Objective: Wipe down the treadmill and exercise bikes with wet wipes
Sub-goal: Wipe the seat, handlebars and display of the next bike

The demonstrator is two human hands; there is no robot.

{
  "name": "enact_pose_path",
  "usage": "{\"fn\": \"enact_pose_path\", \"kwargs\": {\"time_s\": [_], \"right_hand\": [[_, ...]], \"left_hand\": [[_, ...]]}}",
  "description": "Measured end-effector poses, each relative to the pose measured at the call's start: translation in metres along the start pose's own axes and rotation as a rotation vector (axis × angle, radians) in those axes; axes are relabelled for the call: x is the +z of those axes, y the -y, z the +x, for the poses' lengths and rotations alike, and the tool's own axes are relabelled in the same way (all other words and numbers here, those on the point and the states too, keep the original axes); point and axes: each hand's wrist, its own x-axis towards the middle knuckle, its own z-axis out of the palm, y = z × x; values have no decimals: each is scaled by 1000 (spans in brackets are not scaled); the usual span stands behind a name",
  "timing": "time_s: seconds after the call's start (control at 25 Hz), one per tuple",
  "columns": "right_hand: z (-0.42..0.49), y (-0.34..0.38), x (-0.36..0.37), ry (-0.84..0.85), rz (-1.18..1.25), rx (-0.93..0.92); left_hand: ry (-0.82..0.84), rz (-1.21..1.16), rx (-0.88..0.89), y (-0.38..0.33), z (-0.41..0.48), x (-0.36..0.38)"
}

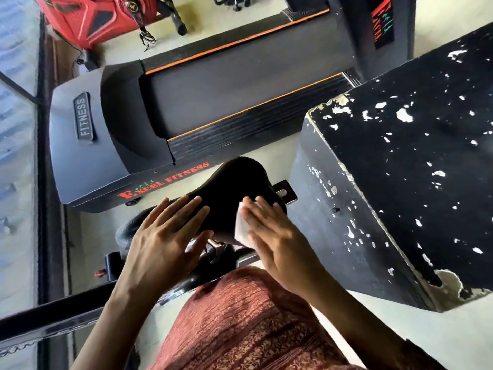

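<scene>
Right fingers [264, 209] straight, flat on a white wipe [241, 231], pressing it onto the near right edge of the black saddle [234, 182]. No curl or pinch visible. The wipe sticks out under the thumb side of the right hand [277, 241]. Left fingers [186, 209] straight and spread, lying on the saddle's left side. The left hand [165, 236] holds nothing and sits just beside the right without touching it. The saddle sits on a black bike frame [53, 316]. Treadmill [213, 97] lies on the floor just beyond the saddle, lettered "EXCEL FITNESS". A black box [400, 169] with chipped paint stands close on the right. Red machine [88, 17] at the far left corner.
</scene>
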Motion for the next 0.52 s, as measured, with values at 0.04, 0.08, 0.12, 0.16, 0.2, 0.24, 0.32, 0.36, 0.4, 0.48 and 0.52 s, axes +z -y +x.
{"fn": "enact_pose_path", "kwargs": {"time_s": [0.04,0.08,0.12,0.16,0.2,0.24,0.32,0.36,0.4,0.48,0.52], "right_hand": [[3,-9,-5,-26,36,108],[17,-17,-8,-35,87,258],[37,-23,-7,-22,120,393],[58,-19,-4,15,141,483],[71,-8,1,18,107,464],[74,2,5,10,57,358],[56,10,5,11,8,147],[42,9,2,22,12,126],[30,6,-2,19,28,160],[25,-1,-7,-4,25,319],[31,-1,-6,1,-4,378]], "left_hand": [[2,8,-10,-1,0,0],[9,14,-19,-2,1,0],[20,20,-28,-4,4,0],[37,26,-38,-5,6,0],[57,32,-45,-5,8,0],[75,34,-51,-5,11,1],[95,27,-60,-3,15,1],[98,23,-66,-3,15,1],[98,24,-74,-3,16,1],[106,33,-85,-4,17,2],[119,36,-87,-5,19,3]]}}
